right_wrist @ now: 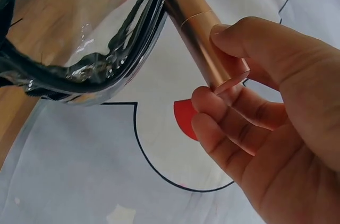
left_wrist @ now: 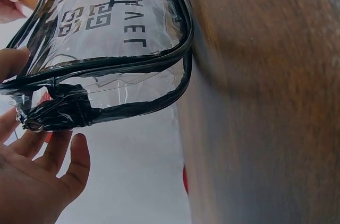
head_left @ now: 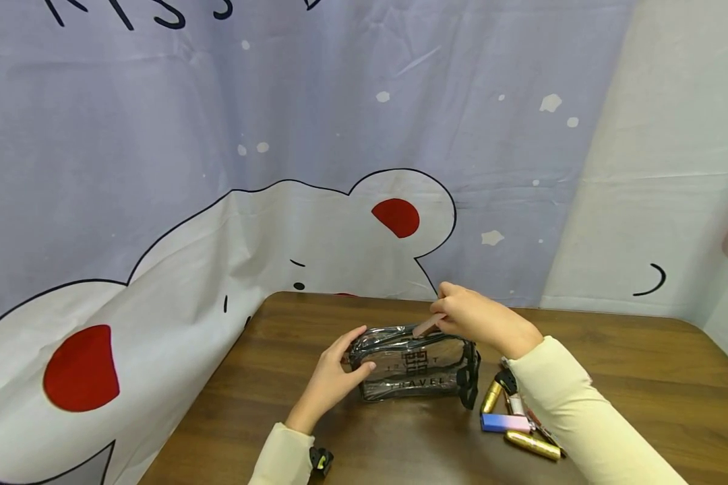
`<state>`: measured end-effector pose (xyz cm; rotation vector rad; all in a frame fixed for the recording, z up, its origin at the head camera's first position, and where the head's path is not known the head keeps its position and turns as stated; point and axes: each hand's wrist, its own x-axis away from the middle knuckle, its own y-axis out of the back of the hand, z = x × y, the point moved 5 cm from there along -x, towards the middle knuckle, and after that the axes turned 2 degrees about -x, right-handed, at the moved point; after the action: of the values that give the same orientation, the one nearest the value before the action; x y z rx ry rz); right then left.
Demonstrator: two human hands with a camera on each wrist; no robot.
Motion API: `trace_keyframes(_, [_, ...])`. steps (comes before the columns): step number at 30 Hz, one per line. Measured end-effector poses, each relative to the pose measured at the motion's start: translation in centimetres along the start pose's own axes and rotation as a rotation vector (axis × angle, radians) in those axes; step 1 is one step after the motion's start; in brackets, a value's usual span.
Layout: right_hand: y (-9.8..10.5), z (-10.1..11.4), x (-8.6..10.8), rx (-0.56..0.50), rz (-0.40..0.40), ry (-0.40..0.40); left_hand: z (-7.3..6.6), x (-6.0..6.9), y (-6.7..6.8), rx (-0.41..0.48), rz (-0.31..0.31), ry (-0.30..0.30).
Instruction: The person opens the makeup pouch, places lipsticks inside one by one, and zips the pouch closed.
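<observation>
A clear plastic travel pouch (head_left: 388, 370) with black trim and dark lettering stands on the table in the head view. My left hand (head_left: 334, 378) grips its left end, thumb on the near side and fingers behind. In the left wrist view, that hand (left_wrist: 40, 173) has its thumb and some fingertips at the corner by the zipper pull (left_wrist: 33, 126). A rose-gold lipstick tube (right_wrist: 199, 33) is pinched between the thumb and fingers of my right hand (head_left: 476, 316). Its far end meets the pouch's top edge, and I cannot tell how far inside it reaches.
Right of the pouch, partly under the right forearm, lies a small pile: gold tubes (head_left: 532, 445), a blue-to-pink box (head_left: 505, 423) and other small cosmetics. The brown wooden table (head_left: 619, 367) ends at a printed curtain (head_left: 327, 236) behind.
</observation>
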<state>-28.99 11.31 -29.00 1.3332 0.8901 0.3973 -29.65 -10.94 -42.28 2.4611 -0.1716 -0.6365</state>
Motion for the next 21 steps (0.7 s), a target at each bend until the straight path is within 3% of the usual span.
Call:
trace_keyframes(6, [-0.8,0.4,-0.7,0.031,0.043,0.007,0.0,0.0,0.1,-0.003,-0.009,-0.004])
trace_keyframes(11, [-1.8,0.4,-1.0,-0.039,0.081,-0.006,-0.1,0.0,0.1,0.001,-0.010,-0.007])
trace_keyframes(21, [-2.6,0.3,-0.7,-0.088,0.078,-0.006,0.0,0.0,0.1,0.003,-0.007,-0.009])
